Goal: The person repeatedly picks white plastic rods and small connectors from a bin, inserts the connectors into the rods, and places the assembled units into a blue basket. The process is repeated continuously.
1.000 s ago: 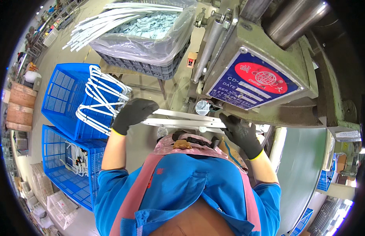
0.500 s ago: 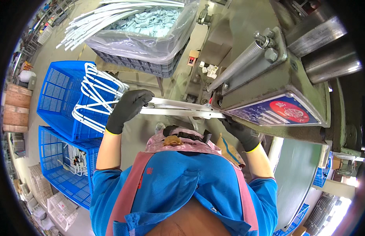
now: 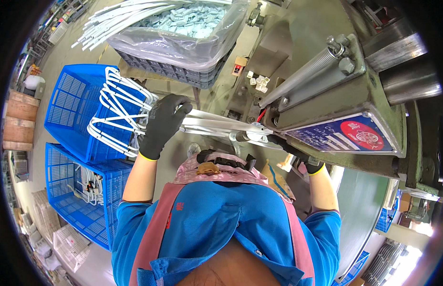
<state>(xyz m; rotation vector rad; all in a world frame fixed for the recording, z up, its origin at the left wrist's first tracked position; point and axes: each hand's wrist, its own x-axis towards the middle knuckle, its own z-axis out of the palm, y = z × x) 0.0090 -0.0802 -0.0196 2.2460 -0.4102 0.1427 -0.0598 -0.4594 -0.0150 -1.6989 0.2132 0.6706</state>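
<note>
A white tubular metal frame [image 3: 214,123] lies across in front of my body, sloping slightly down to the right. My left hand [image 3: 165,123], in a black glove, is closed round its left end. At the other end, close under the machine head [image 3: 336,109], my black-gloved right hand [image 3: 297,151] has its fingers on the frame's tip; the machine partly hides them. A pivot joint shows on the frame near its right end. Small white plastic pieces [image 3: 258,82] sit on the machine bed just beyond the frame.
To the left, a blue crate [image 3: 71,112] holds several bent white tube frames [image 3: 119,107]. Below it stands another blue crate [image 3: 83,214]. Beyond, a lined grey crate [image 3: 171,69] carries small pale parts and long white tubes [image 3: 116,21]. A green surface [image 3: 359,214] lies at right.
The frame has turned from nearly level to sloping down rightward, and its bars look more spread at the right end. My left hand has moved a little right and up.
</note>
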